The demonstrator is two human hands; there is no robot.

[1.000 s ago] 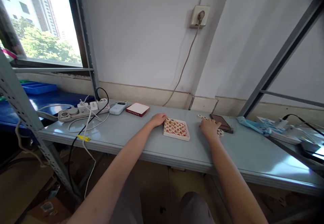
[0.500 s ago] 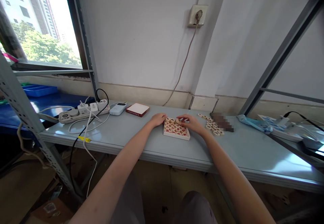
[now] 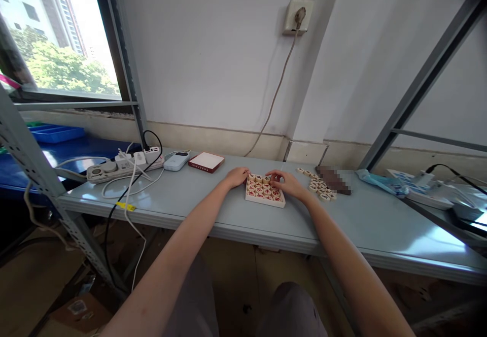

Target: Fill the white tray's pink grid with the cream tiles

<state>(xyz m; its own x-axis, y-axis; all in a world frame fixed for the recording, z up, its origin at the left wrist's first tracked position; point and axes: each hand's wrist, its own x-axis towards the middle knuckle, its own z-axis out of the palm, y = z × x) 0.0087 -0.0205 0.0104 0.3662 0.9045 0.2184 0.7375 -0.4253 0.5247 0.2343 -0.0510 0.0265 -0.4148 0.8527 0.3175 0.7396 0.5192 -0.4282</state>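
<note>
Steadiness is serving me: left hand bracing the square white tray, right hand over round cream pieces, either grip's hold unclear.

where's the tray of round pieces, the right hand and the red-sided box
tray of round pieces (image 3: 265,203), head view: its front wall
right hand (image 3: 291,183), head view: back of the hand
red-sided box (image 3: 207,161), head view: its pale top

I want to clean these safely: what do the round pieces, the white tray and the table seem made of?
Round pieces: possibly wood or plastic; pale, smooth-looking, with red or dark markings.
White tray: perhaps plastic or cardboard; plain, matte-looking walls.
Table: probably painted metal; grey-blue, with glossy reflections and a ridged front edge.
</note>
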